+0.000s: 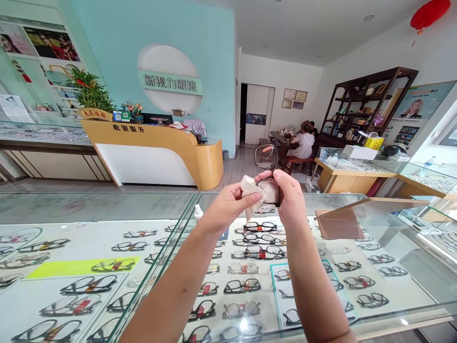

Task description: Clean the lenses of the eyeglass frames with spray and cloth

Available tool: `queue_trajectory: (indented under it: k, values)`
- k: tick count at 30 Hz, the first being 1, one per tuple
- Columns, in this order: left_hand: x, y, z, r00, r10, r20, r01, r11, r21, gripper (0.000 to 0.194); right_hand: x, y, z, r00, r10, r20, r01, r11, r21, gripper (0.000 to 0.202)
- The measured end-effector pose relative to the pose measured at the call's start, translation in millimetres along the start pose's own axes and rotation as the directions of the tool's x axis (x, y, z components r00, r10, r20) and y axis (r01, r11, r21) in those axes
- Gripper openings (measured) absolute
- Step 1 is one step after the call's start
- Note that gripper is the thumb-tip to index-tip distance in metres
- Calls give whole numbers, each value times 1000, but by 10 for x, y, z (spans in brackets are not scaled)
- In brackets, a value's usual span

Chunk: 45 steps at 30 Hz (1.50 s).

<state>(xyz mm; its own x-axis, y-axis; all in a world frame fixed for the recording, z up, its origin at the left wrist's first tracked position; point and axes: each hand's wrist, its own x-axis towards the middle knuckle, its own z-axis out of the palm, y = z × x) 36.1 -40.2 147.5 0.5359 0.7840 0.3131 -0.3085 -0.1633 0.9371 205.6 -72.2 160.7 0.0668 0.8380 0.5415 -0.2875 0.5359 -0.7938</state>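
A pair of dark-framed eyeglasses (266,156) is held upright on its side above the glass counter. My right hand (292,196) grips the frame by its right edge, thumb and fingers closed on it. My left hand (233,204) pinches a cream-coloured cloth (252,186), which is pressed against the lower lens. Part of the cloth shows pale through that lens, and one end hangs below the fingers. The upper lens is uncovered, with the room visible through it. Some of my fingertips are hidden behind the frame and cloth.
Beneath my arms is a glass display counter (228,194) with rows of eyeglasses inside. A small white bottle (198,213) stands beyond my left forearm. To the right sits a brown wooden panel (339,225). A reception desk (153,147) and a seated person (302,143) are farther back.
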Motion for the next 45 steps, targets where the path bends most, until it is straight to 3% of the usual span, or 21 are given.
queue_trajectory:
  k: [10, 15, 19, 29, 36, 40, 45]
  values:
    - [4, -35, 160, 987, -42, -153, 15, 985, -174, 67, -12, 71, 97, 998, -63, 21, 65, 992, -105, 31]
    - [27, -64, 183, 983, 27, -179, -64, 976, -208, 57, -22, 87, 174, 994, -102, 37, 105, 988, -117, 31]
    - [20, -57, 206, 984, 38, -176, -74, 977, -202, 52, -28, 94, 222, 996, -85, 12, 86, 989, -120, 33]
    - [-2, -91, 232, 974, 62, -218, -94, 986, -140, 60, -31, 224, 232, 993, -77, -84, 70, 993, -92, 32]
    - [9, -131, 328, 910, 220, -351, -258, 964, -64, 55, -57, 225, 329, 996, -90, -14, 90, 995, -54, 35]
    - [27, -181, 296, 920, 203, -334, -226, 974, -29, 55, -56, 233, 360, 997, -65, -36, 64, 998, -6, 36]
    - [52, -240, 261, 943, 182, -280, -218, 970, -105, 53, -54, 208, 348, 996, -47, -82, 53, 996, 73, 32]
